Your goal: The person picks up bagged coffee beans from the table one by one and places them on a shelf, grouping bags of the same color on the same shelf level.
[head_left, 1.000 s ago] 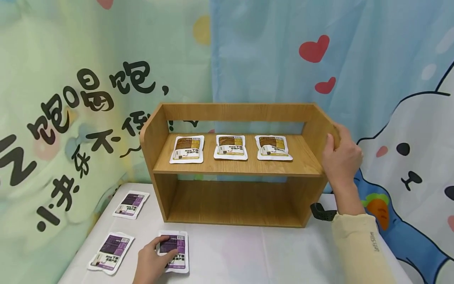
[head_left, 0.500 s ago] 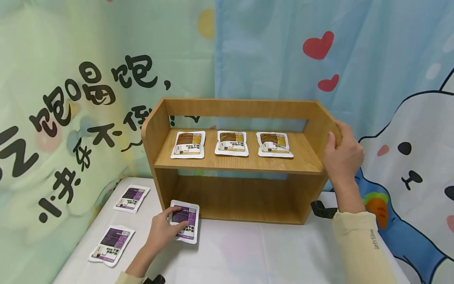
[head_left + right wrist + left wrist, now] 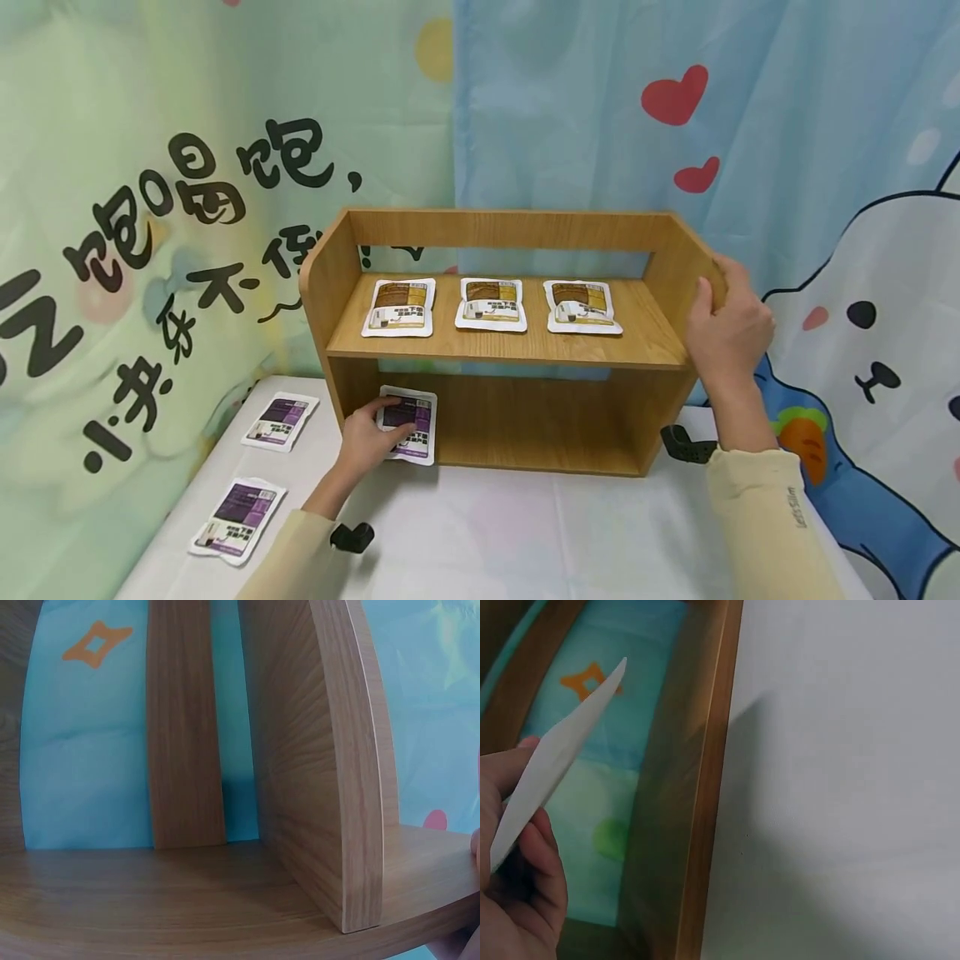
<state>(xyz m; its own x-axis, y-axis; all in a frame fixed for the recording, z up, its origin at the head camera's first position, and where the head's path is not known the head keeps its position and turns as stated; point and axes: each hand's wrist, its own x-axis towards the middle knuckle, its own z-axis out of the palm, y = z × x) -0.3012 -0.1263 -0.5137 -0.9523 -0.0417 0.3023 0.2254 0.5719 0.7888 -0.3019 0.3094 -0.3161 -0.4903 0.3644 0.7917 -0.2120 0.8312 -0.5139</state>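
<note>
- Head view: the person's left hand (image 3: 365, 437) pinches a flat white pouch with a purple label (image 3: 409, 423), thumb on its upper face and fingers beneath, and holds it at the left front of the lower compartment of a two-tier open wooden shelf unit (image 3: 501, 348). The pouch stands just inside that opening, beside the left side panel.
- Head view: the right hand (image 3: 729, 327) grips the curved upper edge of the shelf's right side panel, thumb on the inner face and fingers wrapped round the outside.
- Head view: three white pouches with brown and yellow labels (image 3: 491, 304) lie in a row on the upper board, apart from one another. Two more purple-labelled pouches (image 3: 279, 421) lie on the white tablecloth (image 3: 525, 533), left of the shelf. A black strap (image 3: 686, 444) sits by the shelf's right foot. A printed cartoon curtain (image 3: 750, 142) hangs behind.
- Left wrist view: the pouch (image 3: 555, 757) shows edge-on as a thin white wedge, clamped between thumb and fingers (image 3: 544, 851) of the left hand (image 3: 514, 892), next to the shelf's wooden front edge (image 3: 709, 787).
- Right wrist view: the shelf's side panel (image 3: 330, 757) and boards fill the frame; only a sliver of a fingertip (image 3: 475, 847) shows at the right edge, resting on the wood.
</note>
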